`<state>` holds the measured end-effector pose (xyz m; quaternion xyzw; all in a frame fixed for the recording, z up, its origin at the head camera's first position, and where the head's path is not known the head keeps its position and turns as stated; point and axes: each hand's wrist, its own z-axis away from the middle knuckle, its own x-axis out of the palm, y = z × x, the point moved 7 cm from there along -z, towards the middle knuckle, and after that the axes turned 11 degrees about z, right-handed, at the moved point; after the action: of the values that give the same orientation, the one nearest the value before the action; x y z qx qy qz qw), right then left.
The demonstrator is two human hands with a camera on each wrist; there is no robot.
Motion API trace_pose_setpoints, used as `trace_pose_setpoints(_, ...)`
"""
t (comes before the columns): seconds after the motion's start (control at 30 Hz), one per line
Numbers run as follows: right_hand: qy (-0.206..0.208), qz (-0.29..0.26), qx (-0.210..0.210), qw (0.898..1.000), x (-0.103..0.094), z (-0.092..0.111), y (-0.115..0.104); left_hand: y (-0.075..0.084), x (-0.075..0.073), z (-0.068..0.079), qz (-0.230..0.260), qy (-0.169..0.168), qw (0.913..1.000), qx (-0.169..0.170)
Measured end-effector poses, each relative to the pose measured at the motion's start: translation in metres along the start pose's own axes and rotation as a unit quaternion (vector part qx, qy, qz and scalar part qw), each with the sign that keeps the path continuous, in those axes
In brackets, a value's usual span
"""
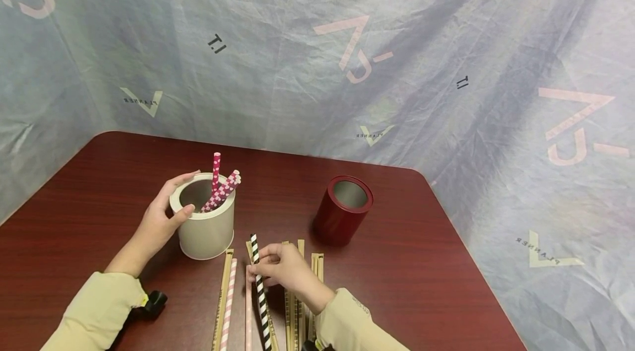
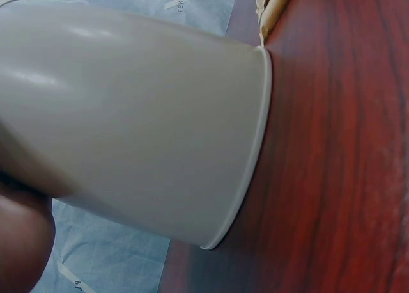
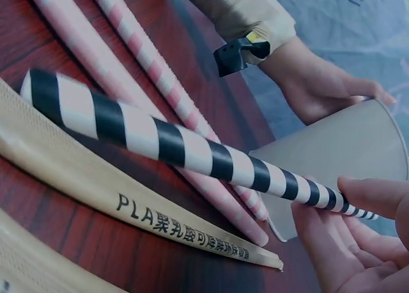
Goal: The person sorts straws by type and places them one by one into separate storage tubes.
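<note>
My left hand (image 1: 162, 213) grips the rim of a cream-coloured round tin (image 1: 207, 235), thumb at the near side and fingers behind. Several dotted and checked pink and purple straws (image 1: 220, 195) lean inside that tin. Between thumb and fingers, my right hand (image 1: 286, 268) pinches a black-and-white striped straw (image 1: 261, 296) near its upper end. In the right wrist view the striped straw (image 3: 172, 142) slants over a paper-wrapped straw (image 3: 160, 210) and pale pink straws (image 3: 96, 56). The left wrist view is mostly filled by the tin's side (image 2: 140, 120).
A dark red tin (image 1: 342, 213) stands to the right on the brown wooden table (image 1: 421, 263). Several paper-wrapped straws (image 1: 301, 307) lie beneath and beside my right hand. Further left lie a pink-striped straw (image 1: 229, 301) and another wrapped straw (image 1: 221, 307). Fabric sheeting (image 1: 278, 92) hangs behind the table.
</note>
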<state>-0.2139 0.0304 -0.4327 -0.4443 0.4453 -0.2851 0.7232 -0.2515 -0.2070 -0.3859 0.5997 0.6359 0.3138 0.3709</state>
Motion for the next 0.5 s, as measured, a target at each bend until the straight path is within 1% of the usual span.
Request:
trace_pose_setpoints(0.33, 0.025, -0.029, -0.035, 0.999, -0.01, 0.003, -0.011, 0.0, 0.0, 0.0, -0.005, 0.001, 1.0, -0.003)
trace_pose_setpoints(0.5, 0.04, -0.021, -0.065, 0.997, -0.014, 0.003, -0.02, -0.001, 0.0, 0.0, -0.006, 0.001, 1.0, -0.006)
